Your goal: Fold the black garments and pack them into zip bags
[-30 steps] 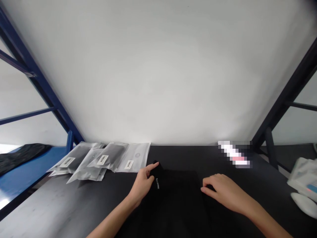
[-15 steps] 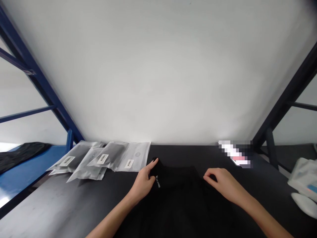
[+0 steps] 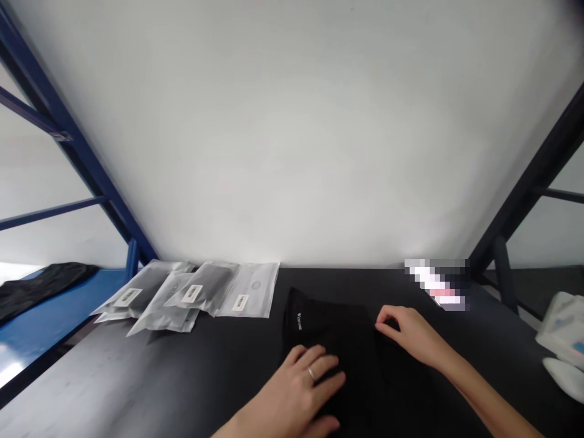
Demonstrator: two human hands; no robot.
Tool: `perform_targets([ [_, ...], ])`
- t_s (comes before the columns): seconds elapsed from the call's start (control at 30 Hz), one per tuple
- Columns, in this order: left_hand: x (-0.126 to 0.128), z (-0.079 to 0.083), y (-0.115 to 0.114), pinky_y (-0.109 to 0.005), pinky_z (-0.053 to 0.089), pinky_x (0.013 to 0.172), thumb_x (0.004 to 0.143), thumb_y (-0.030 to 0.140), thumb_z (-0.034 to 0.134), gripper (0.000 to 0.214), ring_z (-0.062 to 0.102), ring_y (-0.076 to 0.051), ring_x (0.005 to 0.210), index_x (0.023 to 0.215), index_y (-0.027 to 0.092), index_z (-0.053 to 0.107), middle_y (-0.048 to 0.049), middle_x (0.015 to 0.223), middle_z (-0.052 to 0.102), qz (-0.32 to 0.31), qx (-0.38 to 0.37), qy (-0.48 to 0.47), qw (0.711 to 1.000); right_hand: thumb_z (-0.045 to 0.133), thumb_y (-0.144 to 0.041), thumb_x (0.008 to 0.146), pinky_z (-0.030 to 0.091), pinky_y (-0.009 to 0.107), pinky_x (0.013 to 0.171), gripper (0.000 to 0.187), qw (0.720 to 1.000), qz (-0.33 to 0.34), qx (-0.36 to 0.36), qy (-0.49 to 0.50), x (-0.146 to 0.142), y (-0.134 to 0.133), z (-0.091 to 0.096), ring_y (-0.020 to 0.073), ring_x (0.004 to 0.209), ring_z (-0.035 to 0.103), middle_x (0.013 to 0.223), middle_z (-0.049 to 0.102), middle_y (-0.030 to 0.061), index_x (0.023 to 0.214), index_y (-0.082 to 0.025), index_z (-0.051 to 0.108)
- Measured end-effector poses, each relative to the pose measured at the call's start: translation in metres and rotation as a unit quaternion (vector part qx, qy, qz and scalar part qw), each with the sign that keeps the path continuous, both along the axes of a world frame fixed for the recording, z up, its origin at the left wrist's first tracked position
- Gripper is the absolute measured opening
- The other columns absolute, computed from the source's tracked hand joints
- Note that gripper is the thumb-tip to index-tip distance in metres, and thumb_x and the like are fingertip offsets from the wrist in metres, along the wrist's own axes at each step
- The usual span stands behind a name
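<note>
A black cloth garment (image 3: 335,331) with small white lettering at its upper left lies on the dark table in front of me; its exact kind is hard to make out. My left hand (image 3: 303,386), with a ring on one finger, rests over the garment's left part, fingers spread and palm down. My right hand (image 3: 406,334) is at the garment's right edge, thumb and forefinger pinched on the black fabric. Against the black tabletop (image 3: 214,359), much of the garment's lower outline is lost.
Several frosted plastic bags (image 3: 182,298) with barcode labels lie overlapping at the back left. A blurred-out bright object (image 3: 433,283) is at the back right. Far right are a white mouse (image 3: 563,376) and a plastic pack (image 3: 563,328). Black cloth (image 3: 43,286) lies on a blue surface at left.
My left hand has let go of the garment's upper left corner and moved down and right onto the cloth, fingers spreading. My right hand has stayed nearly in place.
</note>
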State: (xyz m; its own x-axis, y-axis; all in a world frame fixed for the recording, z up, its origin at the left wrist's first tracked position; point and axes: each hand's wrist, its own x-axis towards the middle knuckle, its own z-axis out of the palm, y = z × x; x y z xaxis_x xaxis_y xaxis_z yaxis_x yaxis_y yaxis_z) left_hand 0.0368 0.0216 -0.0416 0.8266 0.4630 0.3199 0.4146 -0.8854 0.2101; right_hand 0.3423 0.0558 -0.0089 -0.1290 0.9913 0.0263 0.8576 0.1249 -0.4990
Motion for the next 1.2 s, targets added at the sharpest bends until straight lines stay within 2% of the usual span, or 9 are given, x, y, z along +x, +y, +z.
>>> perform_targets([
  [0.07, 0.005, -0.008, -0.001, -0.038, 0.050, 0.102, 0.094, 0.044, 0.077, 0.044, 0.066, -0.027, 0.119, 0.131, 0.024, 0.065, -0.0071, 0.126, 0.074, -0.033, 0.012, 0.017, 0.999, 0.059, -0.030, 0.086, 0.047, 0.032, 0.070, 0.014, 1.000, -0.004, -0.001, 0.002, 0.001, 0.002, 0.000, 0.0215, 0.074, 0.067, 0.076, 0.073, 0.0018, 0.074, -0.025, 0.066],
  [0.2, 0.010, -0.028, 0.003, -0.030, 0.047, 0.090, 0.101, 0.029, 0.068, 0.009, 0.069, -0.020, 0.101, 0.108, 0.023, 0.070, -0.0022, 0.100, 0.078, -0.036, 0.038, -0.002, 0.999, 0.063, -0.031, 0.083, 0.044, 0.031, 0.067, 0.013, 1.000, -0.011, -0.003, 0.007, 0.003, 0.004, -0.001, 0.0203, 0.070, 0.063, 0.070, 0.067, 0.0005, 0.073, -0.025, 0.068],
  [0.3, 0.012, -0.033, 0.004, -0.030, 0.045, 0.085, 0.105, 0.023, 0.061, 0.010, 0.068, -0.019, 0.095, 0.099, 0.022, 0.069, -0.0011, 0.085, 0.075, -0.034, 0.063, -0.027, 0.997, 0.066, -0.032, 0.081, 0.043, 0.030, 0.066, 0.013, 1.000, -0.012, -0.003, 0.016, 0.005, 0.006, -0.002, 0.0201, 0.070, 0.062, 0.068, 0.064, 0.0000, 0.071, -0.024, 0.069],
  [0.57, 0.008, -0.011, -0.005, -0.030, 0.046, 0.081, 0.110, 0.024, 0.052, 0.021, 0.066, -0.017, 0.086, 0.091, 0.021, 0.062, -0.0009, 0.081, 0.069, -0.053, 0.106, -0.080, 0.990, 0.065, -0.035, 0.080, 0.044, 0.031, 0.065, 0.016, 0.998, -0.019, -0.012, 0.056, 0.015, 0.015, -0.011, 0.0199, 0.069, 0.061, 0.066, 0.065, 0.0004, 0.070, -0.024, 0.070],
  [0.73, 0.013, -0.018, -0.008, -0.027, 0.046, 0.070, 0.108, 0.029, 0.060, 0.024, 0.062, -0.014, 0.072, 0.086, 0.021, 0.058, 0.0016, 0.078, 0.066, -0.090, 0.122, -0.039, 0.988, 0.064, -0.036, 0.077, 0.047, 0.032, 0.067, 0.016, 0.996, -0.020, -0.022, 0.083, 0.017, 0.019, -0.016, 0.0202, 0.069, 0.063, 0.065, 0.066, 0.0005, 0.067, -0.023, 0.066],
  [0.9, 0.014, -0.010, -0.004, -0.025, 0.054, 0.077, 0.100, 0.036, 0.071, 0.021, 0.070, -0.017, 0.087, 0.115, 0.022, 0.065, -0.0025, 0.102, 0.073, -0.057, 0.006, -0.063, 0.996, 0.065, -0.043, 0.077, 0.050, 0.033, 0.067, 0.019, 0.995, -0.033, -0.015, 0.091, 0.019, 0.017, -0.016, 0.0215, 0.069, 0.065, 0.067, 0.067, 0.0007, 0.074, -0.024, 0.067],
  [0.97, 0.017, 0.004, 0.001, -0.029, 0.057, 0.090, 0.101, 0.030, 0.068, 0.026, 0.072, -0.021, 0.101, 0.126, 0.022, 0.066, -0.0068, 0.115, 0.073, -0.015, -0.064, -0.074, 0.995, 0.062, -0.048, 0.081, 0.050, 0.033, 0.066, 0.025, 0.995, -0.039, -0.015, 0.093, 0.020, 0.015, -0.016, 0.0217, 0.068, 0.067, 0.067, 0.068, 0.0015, 0.079, -0.023, 0.068],
  [1.07, 0.029, 0.024, 0.011, -0.051, 0.052, 0.109, 0.100, 0.032, 0.065, 0.043, 0.061, -0.036, 0.133, 0.142, 0.020, 0.061, -0.0191, 0.146, 0.061, 0.053, -0.121, -0.033, 0.991, 0.057, -0.048, 0.085, 0.053, 0.033, 0.066, 0.027, 0.995, -0.038, -0.011, 0.092, 0.020, 0.015, -0.017, 0.0219, 0.069, 0.069, 0.069, 0.071, 0.0028, 0.079, -0.023, 0.067],
  [1.2, 0.054, 0.022, 0.025, -0.084, 0.028, 0.110, 0.098, 0.055, 0.064, 0.073, 0.028, -0.052, 0.153, 0.162, 0.029, 0.039, -0.0228, 0.169, 0.032, 0.064, -0.187, 0.035, 0.980, 0.060, -0.041, 0.082, 0.056, 0.034, 0.070, 0.018, 0.996, -0.048, 0.023, 0.069, 0.018, 0.017, -0.022, 0.0222, 0.071, 0.070, 0.073, 0.072, 0.0028, 0.081, -0.024, 0.065],
])
